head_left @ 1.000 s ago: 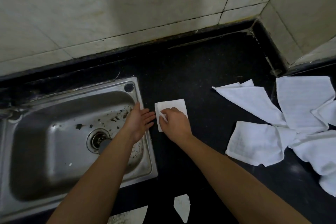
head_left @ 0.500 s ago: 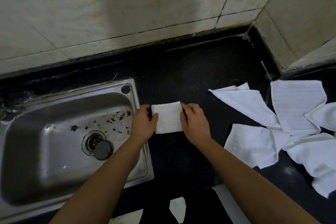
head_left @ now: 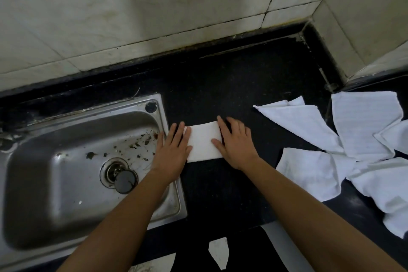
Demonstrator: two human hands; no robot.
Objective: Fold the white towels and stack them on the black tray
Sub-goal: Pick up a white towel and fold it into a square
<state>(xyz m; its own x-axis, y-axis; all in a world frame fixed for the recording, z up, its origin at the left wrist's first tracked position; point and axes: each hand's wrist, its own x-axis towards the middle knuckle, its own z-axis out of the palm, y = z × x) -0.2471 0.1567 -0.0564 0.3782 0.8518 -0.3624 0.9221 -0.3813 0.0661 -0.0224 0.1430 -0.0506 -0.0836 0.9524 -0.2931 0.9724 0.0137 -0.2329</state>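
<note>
A small folded white towel (head_left: 204,141) lies flat on the black counter (head_left: 220,86) just right of the sink. My left hand (head_left: 174,148) rests flat, fingers spread, on the towel's left edge. My right hand (head_left: 235,142) lies flat on its right edge, fingers apart. Neither hand grips the towel. Several unfolded white towels (head_left: 344,146) lie in a loose heap at the right. I cannot make out a black tray against the dark counter.
A steel sink (head_left: 72,161) with a drain plug (head_left: 125,181) and dark debris fills the left. Tiled walls (head_left: 176,6) close the back and the right corner. The counter's front edge runs below my arms, with floor visible beneath.
My right hand stopped pinching the towel's left corner. Both hands moved to its two sides, then flattened with fingers spread, pressing the folded towel on the counter.
</note>
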